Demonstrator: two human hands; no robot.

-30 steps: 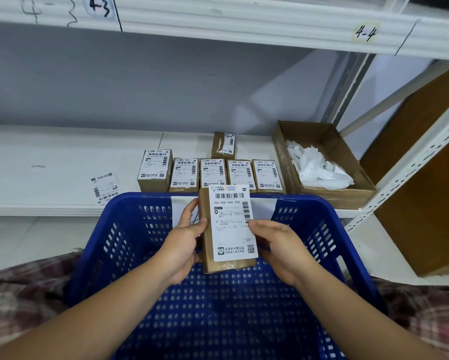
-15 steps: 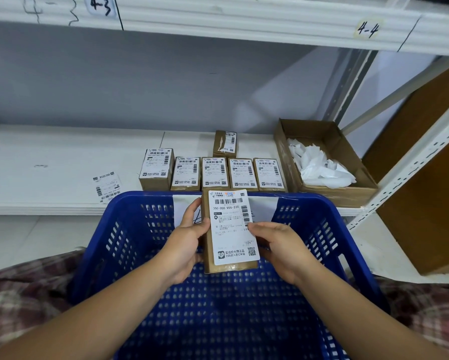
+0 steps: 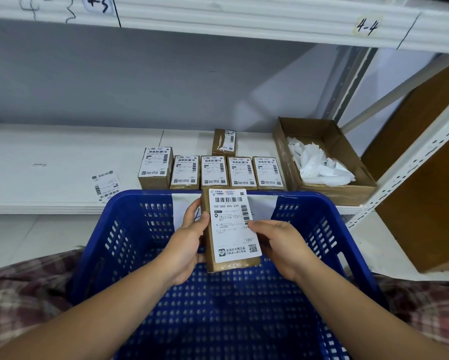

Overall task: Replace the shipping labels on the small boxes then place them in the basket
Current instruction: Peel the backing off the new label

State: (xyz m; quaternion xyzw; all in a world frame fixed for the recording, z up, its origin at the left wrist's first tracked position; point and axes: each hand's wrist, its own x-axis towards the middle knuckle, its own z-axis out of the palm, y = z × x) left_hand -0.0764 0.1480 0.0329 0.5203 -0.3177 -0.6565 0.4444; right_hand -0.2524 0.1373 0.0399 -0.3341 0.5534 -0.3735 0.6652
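A person's left hand (image 3: 187,245) and right hand (image 3: 280,245) hold a small cardboard box (image 3: 232,266) over the open blue basket (image 3: 309,211), near its far rim, with the box's white shipping label (image 3: 232,224) facing the camera. The left fingers (image 3: 192,213) are curled round the box's left edge, while the right thumb lies on the label's right edge and the right fingers are clamped round the box's right side. Beyond the basket, a white shelf (image 3: 49,157) carries a row of five labelled boxes (image 3: 213,170) with a sixth box (image 3: 224,142) behind them, a loose label (image 3: 106,185) to their left and an open carton (image 3: 348,189) of white paper scraps (image 3: 319,165) to their right.
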